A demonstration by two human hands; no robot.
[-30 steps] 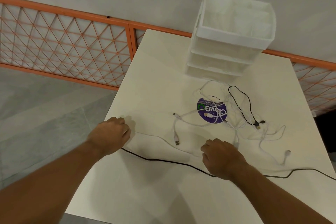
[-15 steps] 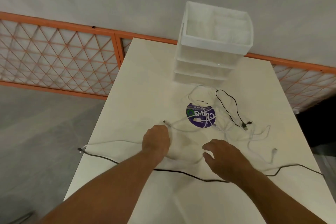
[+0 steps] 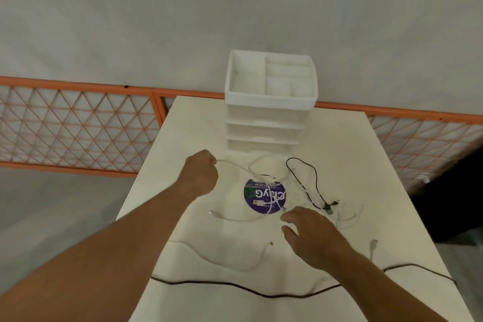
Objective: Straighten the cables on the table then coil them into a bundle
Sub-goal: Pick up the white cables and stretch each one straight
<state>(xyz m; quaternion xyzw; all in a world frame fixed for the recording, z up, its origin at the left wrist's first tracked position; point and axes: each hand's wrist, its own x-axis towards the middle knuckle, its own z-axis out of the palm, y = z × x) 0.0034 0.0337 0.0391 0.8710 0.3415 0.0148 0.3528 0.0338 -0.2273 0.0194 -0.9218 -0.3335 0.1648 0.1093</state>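
standing against a pale wall (image 3: 235,21) and an orange lattice fence (image 3: 78,133), a white table (image 3: 188,128) fills the middle of the view. at its far edge sits a white drawer unit (image 3: 269,123), its top tray split into compartments. the left hand (image 3: 201,178) is over the far left of the table, fingers clenched round the end of a white cable (image 3: 232,163) that runs right into the tangle (image 3: 295,185). the right hand (image 3: 311,235) is at the tangle's near edge, fingers spread and loose, grasping nothing; whether it touches the table i cannot tell. the tangle, white cables with a thin black one (image 3: 316,185) looped through, lies in front of the drawers, partly over a round purple sticker (image 3: 261,198). a long black cable (image 3: 235,286) stretches along the near edge, passing behind the right forearm. just beyond it a second white cable (image 3: 209,260) lies in a loose wave, and a shorter one (image 3: 230,219) curves between the hands. a white plug (image 3: 373,243) lies right of the right wrist.
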